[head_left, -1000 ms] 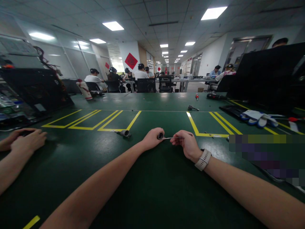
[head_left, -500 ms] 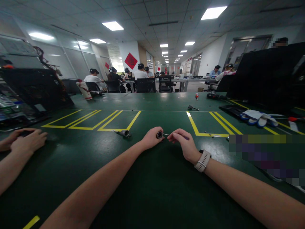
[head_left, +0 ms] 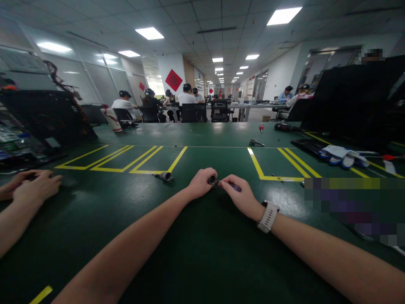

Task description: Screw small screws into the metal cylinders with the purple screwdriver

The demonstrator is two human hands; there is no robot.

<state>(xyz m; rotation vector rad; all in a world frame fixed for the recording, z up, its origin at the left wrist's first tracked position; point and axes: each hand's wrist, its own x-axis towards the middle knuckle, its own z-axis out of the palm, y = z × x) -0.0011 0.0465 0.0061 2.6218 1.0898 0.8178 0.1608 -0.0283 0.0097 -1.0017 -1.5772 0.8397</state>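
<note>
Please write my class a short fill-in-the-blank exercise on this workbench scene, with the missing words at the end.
1. The left hand holds a hollow metal part with a ____ opening.
2. The slim tool in the right hand has a ____ handle.
3. The tape on the green table is ____.
4. The gloves are white and ____.

Missing words: round; purple; yellow; blue.

both bare hands are held close together, fingers curled: the left hand [head_left: 203, 182] closed in a grip, the right hand [head_left: 241, 193] pinched at its fingertips.
</note>
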